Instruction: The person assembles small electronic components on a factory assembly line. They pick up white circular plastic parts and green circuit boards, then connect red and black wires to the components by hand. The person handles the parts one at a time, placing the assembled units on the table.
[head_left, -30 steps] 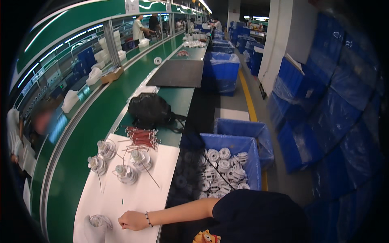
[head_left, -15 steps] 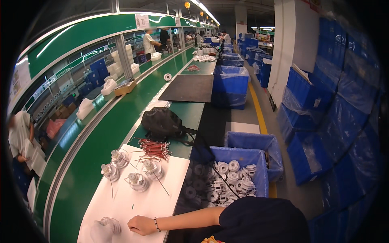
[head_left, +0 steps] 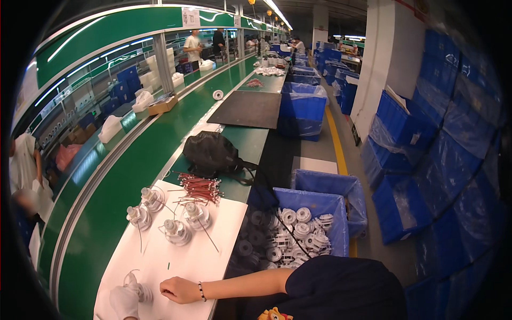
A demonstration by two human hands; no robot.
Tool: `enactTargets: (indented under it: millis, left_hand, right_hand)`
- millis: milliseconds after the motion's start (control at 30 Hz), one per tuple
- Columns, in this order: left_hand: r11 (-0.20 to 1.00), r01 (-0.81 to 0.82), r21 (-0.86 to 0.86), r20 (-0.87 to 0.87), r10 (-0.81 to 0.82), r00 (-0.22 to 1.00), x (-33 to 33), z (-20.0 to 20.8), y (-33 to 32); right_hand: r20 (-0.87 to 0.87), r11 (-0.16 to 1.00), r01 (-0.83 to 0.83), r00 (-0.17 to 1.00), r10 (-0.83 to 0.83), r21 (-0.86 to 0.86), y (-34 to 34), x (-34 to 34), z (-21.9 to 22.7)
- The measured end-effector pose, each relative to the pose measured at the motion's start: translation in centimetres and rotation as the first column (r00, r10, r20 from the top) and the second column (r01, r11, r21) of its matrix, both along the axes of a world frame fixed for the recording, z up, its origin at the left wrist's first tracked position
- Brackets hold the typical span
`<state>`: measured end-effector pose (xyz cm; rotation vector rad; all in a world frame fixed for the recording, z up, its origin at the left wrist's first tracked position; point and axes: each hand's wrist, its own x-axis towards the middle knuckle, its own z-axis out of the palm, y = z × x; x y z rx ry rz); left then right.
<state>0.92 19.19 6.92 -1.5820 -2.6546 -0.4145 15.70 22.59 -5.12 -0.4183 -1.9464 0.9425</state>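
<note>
My left hand [head_left: 124,303], in a white glove, closes round a round white plastic part [head_left: 143,292] at the near left of a white sheet [head_left: 120,261]. A thin pale wire [head_left: 129,275] loops up from this part. Just right of it, my bare right hand [head_left: 180,290], with a beaded bracelet, rests low over the sheet. Its fingers are curled, and whatever they may hold is hidden. Farther up the sheet stand several white plastic assemblies [head_left: 176,232] with clear tops and trailing wires. A bundle of red wires [head_left: 198,189] lies at the sheet's far edge.
Beyond the wires sits a black bag [head_left: 210,153]; a dark mat [head_left: 246,109] lies farther along. Right of the bench, a blue bin [head_left: 336,213] holds many white spool-like parts. A green conveyor [head_left: 125,184] runs along the left. Blue crates [head_left: 400,208] are stacked at right.
The view has shifted slightly. My left hand has turned at the white part, whose wire loop now shows above it. My right hand stays beside it, fingers still curled.
</note>
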Motion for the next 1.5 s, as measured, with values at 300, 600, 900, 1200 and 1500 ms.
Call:
enactTargets:
  millis: [300, 600, 900, 1200, 1500]
  left_hand:
    - [0.996, -0.002, 0.093, -0.140, 0.015, 0.990, -0.7, -1.4, 0.0]
    - [0.908, 0.271, 0.319, 0.380, -0.384, 0.841, -1.3, -3.7, -2.1]
    - [0.925, 0.245, 0.290, 0.152, -0.298, 0.942, 1.2, -2.5, -3.4]
    - [0.960, 0.103, 0.259, 0.044, -0.118, 0.992, 4.8, -3.5, -5.9]
    - [0.919, 0.379, 0.103, -0.166, -0.360, 0.918, 4.2, -1.4, -6.9]
  right_hand:
    - [0.023, 0.999, -0.015, 1.000, 0.016, -0.040, -0.2, -0.1, 0.0]
    - [-0.034, 1.000, -0.023, 0.999, 0.024, 0.015, -0.7, 0.0, 0.3]
    - [-0.222, 0.992, -0.127, 0.968, 0.119, -0.021, -1.1, 1.7, 3.0]
    - [-0.271, 0.987, -0.151, 0.949, 0.161, 0.056, -1.1, 1.9, 3.0]
    - [-0.263, 0.983, -0.184, 0.947, 0.183, 0.022, -1.3, 2.1, 2.6]
